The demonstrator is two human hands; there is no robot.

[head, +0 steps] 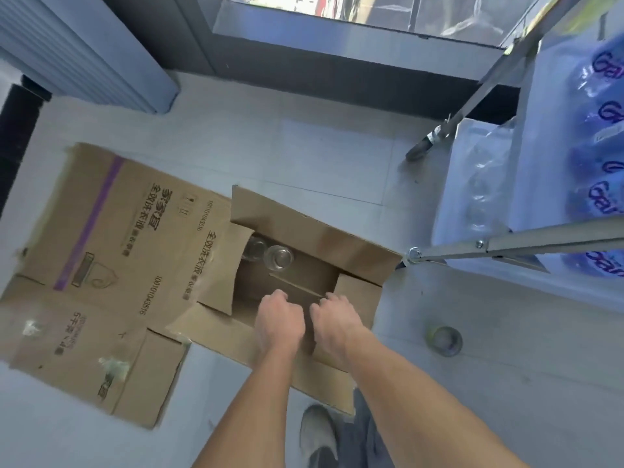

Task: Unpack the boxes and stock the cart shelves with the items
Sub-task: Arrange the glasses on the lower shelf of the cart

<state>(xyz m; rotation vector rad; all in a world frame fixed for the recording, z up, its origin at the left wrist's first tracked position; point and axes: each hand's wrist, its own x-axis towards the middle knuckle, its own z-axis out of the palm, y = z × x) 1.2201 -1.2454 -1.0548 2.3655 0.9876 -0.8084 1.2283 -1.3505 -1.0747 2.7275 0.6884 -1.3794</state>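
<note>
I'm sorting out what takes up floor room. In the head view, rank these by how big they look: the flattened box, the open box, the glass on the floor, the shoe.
1. Flattened box
2. Open box
3. Shoe, though it lies nearer the camera, so its rank is unsure
4. Glass

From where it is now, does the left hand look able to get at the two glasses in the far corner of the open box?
Probably yes. The left hand is already inside the open box, and bare box floor lies between it and the glasses. The side flap leans in beside them but doesn't cover them.
</note>
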